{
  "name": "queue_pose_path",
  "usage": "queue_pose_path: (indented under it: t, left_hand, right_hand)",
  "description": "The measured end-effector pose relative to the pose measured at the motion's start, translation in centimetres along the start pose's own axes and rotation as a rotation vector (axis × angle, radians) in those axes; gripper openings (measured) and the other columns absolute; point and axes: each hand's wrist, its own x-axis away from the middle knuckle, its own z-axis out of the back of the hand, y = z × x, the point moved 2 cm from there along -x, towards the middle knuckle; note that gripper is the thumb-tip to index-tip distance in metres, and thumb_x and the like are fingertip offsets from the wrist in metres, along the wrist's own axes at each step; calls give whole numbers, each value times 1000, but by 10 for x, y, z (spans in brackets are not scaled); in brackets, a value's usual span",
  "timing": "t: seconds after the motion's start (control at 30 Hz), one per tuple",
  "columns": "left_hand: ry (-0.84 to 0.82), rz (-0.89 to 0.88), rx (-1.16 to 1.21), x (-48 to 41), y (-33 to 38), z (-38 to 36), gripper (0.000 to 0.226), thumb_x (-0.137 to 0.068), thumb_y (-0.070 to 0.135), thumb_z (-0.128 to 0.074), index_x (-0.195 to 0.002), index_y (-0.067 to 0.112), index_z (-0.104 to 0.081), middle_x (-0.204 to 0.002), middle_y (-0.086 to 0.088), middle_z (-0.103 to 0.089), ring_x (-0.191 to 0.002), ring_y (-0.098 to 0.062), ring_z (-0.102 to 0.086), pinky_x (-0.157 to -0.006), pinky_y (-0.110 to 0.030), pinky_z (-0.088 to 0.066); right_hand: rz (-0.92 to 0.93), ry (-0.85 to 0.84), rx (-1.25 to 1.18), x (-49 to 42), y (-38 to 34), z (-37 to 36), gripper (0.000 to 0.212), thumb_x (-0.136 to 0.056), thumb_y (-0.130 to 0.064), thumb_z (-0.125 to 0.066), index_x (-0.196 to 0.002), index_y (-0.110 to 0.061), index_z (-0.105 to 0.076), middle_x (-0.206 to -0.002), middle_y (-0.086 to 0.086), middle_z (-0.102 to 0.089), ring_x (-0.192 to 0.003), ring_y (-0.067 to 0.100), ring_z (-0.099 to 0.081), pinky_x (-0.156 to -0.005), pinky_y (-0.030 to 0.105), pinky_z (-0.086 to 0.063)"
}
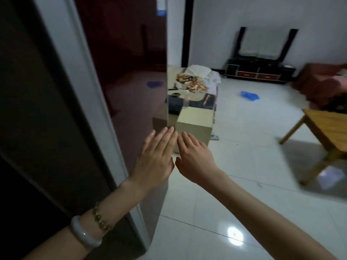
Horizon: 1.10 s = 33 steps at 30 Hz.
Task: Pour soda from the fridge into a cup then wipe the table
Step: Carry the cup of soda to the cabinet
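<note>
**Both hands spread flat at the fridge door**

Nearest, the left wrist wears a pale bangle [85, 234] and a bead bracelet [102, 217]. The left hand [155, 158] lies released, fingers straight, palm on the glossy dark-red fridge door [127, 72], which fills the left side of the view. The right hand [195, 160] is just beside it at the door's free edge, also released with straight fingers; whether it touches the door cannot be told. Beyond the fingertips a beige cabinet [195, 124] stands on the white tiled floor [225, 203]. A wooden desk [330, 128] sits at the right edge. Farther off a clear bottle [186, 102] stands on a low desk [197, 104], a blue item [249, 95] lies on the floor, and a dark TV stand [259, 71] lines the far wall.
</note>
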Motion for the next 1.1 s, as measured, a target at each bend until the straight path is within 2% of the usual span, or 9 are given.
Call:
queue_pose_path:
  t: [0.1,0.23,0.37,0.47,0.6,0.77,0.87,1.0,1.1]
  left_hand:
    - [-16,-66,37,-30,38,-18,61,-82,26,-40,-138,1,-35,-141,-17,-46,-130,-31,-44,-111,-47,-29]
    - [-16,-169,115,-75,107,-34,70,-74,24,-66,-135,0,-40,-135,-19,-52,-125,-32,-50,-106,-50,-33]
    - [-40,-258,145,-115,189,-47,72,-69,31,-74,-130,2,-51,-131,-16,-56,-121,-30,-53,-104,-47,-37]
    - [-69,-315,191,-139,258,-58,72,-67,31,-76,-129,2,-52,-129,-16,-57,-120,-30,-55,-103,-48,-37]
    - [-79,-380,266,-167,352,-66,72,-68,30,-75,-130,2,-52,-130,-16,-57,-120,-29,-55,-104,-48,-37]
    - [-73,-439,342,-202,459,-74,68,-69,27,-74,-127,1,-53,-125,-17,-60,-115,-30,-58,-99,-46,-42]
    - [-89,-447,407,-224,515,-75,61,-74,24,-69,-128,1,-53,-124,-17,-61,-113,-30,-58,-97,-44,-43]
    - [-83,-492,475,-249,580,-76,56,-86,28,-55,-136,5,-43,-132,-12,-55,-120,-27,-52,-103,-41,-36]
    - [-68,-534,502,-266,623,-84,57,-91,32,-48,-141,8,-36,-140,-8,-49,-127,-23,-46,-108,-39,-33]
  right_hand:
    - [-178,-26,31,31,46,7,67,-93,-29,-42,-147,-4,-12,-155,14,-18,-143,27,-16,-111,38,-24]
    - [-408,-31,52,77,115,15,63,-90,-24,-46,-144,-3,-20,-147,14,-32,-135,29,-29,-103,37,-33]
    - [-578,-41,75,133,186,26,63,-91,-23,-46,-145,-4,-19,-150,15,-28,-138,29,-26,-107,39,-31]
    - [-669,-33,104,179,240,35,62,-91,-24,-46,-144,-5,-20,-150,14,-28,-137,28,-27,-106,38,-32]
    - [-758,-34,135,240,310,47,61,-90,-25,-48,-142,-5,-24,-146,13,-33,-134,27,-32,-103,37,-35]
    - [-874,31,110,310,393,63,49,-89,-23,-48,-134,-9,-37,-134,10,-45,-125,27,-43,-98,37,-43]
    - [-947,83,100,344,434,72,51,-90,-23,-47,-137,-9,-34,-138,11,-43,-124,27,-43,-99,36,-41]
    - [-973,170,71,377,479,78,54,-90,-22,-48,-141,-10,-32,-142,11,-41,-125,25,-43,-103,36,-40]
    - [-1005,216,59,398,512,77,52,-89,-19,-49,-139,-10,-36,-136,10,-46,-122,24,-45,-101,36,-41]
